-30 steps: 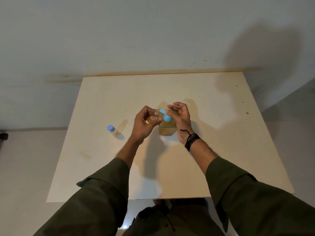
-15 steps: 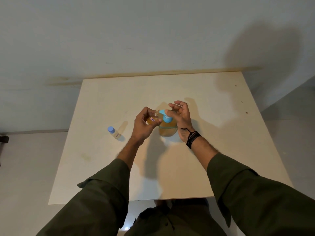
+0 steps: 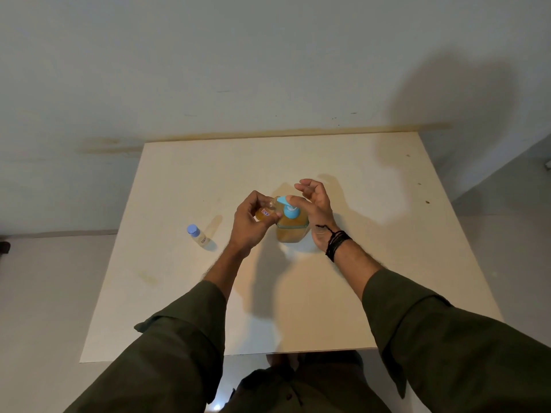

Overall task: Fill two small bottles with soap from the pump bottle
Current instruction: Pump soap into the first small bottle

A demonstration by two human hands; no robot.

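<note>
A clear pump bottle [image 3: 290, 229] of amber soap with a blue pump head stands mid-table. My left hand [image 3: 249, 223] grips a small bottle [image 3: 264, 214] with a red label, tilted, its mouth under the blue spout; amber soap shows inside it. My right hand [image 3: 314, 208] rests its thumb on the pump head while its fingers are spread loosely above. A second small bottle [image 3: 198, 235] with a blue cap stands alone to the left, apart from both hands.
The cream table [image 3: 372, 263] is pushed against a pale wall at the back. Its front edge runs just above my lap. Grey floor lies to the left and right of it.
My right hand's fingers have opened and lifted off the pump head, leaving the thumb on it. My left hand keeps the small bottle at the spout.
</note>
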